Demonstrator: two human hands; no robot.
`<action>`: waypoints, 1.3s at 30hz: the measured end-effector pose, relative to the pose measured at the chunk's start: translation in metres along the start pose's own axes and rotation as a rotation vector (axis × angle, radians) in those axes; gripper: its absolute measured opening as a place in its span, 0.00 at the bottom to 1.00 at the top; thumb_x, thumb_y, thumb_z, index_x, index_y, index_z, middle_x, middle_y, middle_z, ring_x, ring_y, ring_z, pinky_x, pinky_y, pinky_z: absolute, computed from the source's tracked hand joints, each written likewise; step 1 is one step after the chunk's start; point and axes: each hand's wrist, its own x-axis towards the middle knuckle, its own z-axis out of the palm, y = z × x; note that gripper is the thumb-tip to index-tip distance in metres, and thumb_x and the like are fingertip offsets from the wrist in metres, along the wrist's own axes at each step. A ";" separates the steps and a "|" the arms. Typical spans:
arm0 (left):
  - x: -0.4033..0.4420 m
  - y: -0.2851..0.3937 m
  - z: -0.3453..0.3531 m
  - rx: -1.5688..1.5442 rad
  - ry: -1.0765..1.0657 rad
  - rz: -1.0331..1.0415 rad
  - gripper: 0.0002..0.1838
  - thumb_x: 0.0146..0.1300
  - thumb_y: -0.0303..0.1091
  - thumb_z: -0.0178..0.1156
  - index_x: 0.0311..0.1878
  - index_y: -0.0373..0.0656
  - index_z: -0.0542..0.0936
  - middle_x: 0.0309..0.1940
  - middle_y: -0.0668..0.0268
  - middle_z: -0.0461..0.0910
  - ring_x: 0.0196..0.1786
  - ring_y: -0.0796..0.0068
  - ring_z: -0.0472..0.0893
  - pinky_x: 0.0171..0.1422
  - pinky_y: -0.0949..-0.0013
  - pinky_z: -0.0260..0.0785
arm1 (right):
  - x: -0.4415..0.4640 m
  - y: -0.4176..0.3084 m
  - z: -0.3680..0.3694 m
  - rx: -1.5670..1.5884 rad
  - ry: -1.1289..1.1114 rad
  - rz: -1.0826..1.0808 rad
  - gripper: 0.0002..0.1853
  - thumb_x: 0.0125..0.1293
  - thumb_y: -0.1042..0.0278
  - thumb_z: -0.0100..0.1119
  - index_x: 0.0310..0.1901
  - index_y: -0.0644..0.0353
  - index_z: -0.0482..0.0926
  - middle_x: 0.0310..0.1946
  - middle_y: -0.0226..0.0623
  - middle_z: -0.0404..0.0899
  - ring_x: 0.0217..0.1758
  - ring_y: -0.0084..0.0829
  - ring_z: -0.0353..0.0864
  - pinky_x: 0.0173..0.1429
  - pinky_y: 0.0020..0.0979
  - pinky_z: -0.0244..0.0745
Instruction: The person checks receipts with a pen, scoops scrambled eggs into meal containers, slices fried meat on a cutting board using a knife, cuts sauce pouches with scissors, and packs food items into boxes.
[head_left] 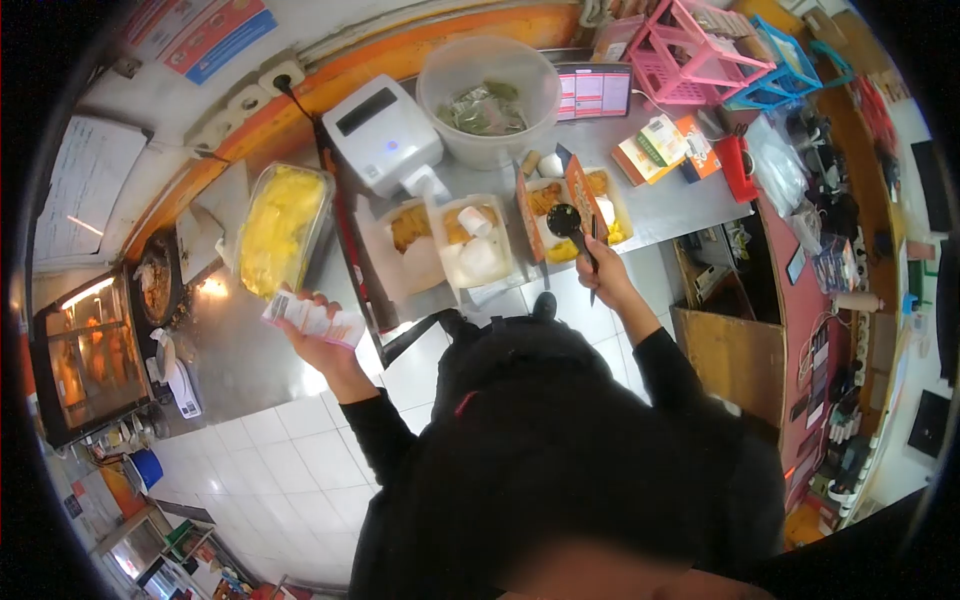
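My right hand (pixel 608 276) is closed around the handle of a black ladle (pixel 565 221), whose bowl holds something greenish. The ladle hangs over an open food box (pixel 530 217) with fried, golden-brown food and some yellow food inside. In my left hand (pixel 325 352) is a white packet with pinkish print (pixel 314 319), gripped near the front of the tub of yellow food (pixel 285 225). Between my hands, another open box (pixel 388 262) contains fried pieces (pixel 410 228), white rounded portions (pixel 482 258) and a small white cup (pixel 474 221).
A white label printer (pixel 382 135) and a large clear bucket with greens (pixel 488 60) stand behind the boxes. Small cartons (pixel 655 150), a screen (pixel 594 92) and a pink rack (pixel 690 50) are at the right. A glass-fronted warmer (pixel 88 362) is far left.
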 end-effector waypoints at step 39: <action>-0.021 0.136 -0.008 -0.145 -0.178 0.082 0.37 0.70 0.57 0.47 0.75 0.51 0.50 0.41 0.68 0.64 0.37 0.76 0.61 0.34 0.73 0.60 | 0.070 0.060 0.322 -1.260 -0.648 -0.733 0.16 0.56 0.67 0.64 0.47 0.61 0.80 0.39 0.42 0.79 0.43 0.41 0.79 0.47 0.37 0.74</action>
